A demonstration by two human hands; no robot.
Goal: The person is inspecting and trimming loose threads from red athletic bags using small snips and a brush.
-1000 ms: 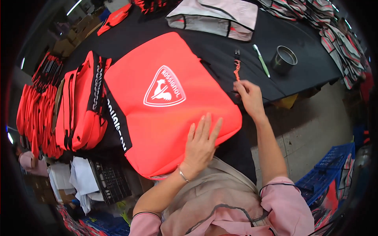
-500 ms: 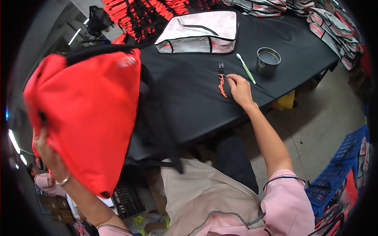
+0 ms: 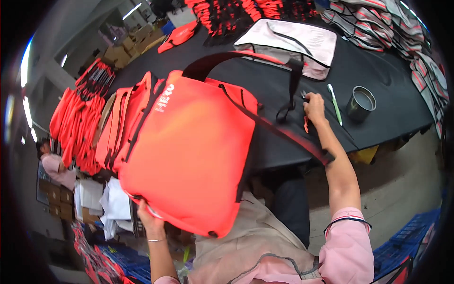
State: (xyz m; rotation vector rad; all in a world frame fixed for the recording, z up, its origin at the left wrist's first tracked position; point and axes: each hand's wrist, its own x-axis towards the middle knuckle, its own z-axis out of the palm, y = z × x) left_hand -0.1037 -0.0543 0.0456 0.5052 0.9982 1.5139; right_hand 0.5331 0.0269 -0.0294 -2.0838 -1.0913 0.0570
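My left hand grips a bright red-orange bag by its lower left edge; some of its fingers are hidden behind the fabric. The bag is tilted in front of me, with black straps trailing toward the right. Over the black table, my right hand is closed round small thread snips. Their dark tips poke out past the fingers, and an orange cord hangs below. Just right of that hand lie a green and white toothbrush and a metal cup.
A white and grey bag with black trim lies farther back on the black table. Grey bag pieces are piled at the back right. Red bags stack at the left. A person is at the far left.
My left hand has swung the red bag rightward, in front of me. The right hand has closed round the snips, which lay beside it on the table. The view has turned left.
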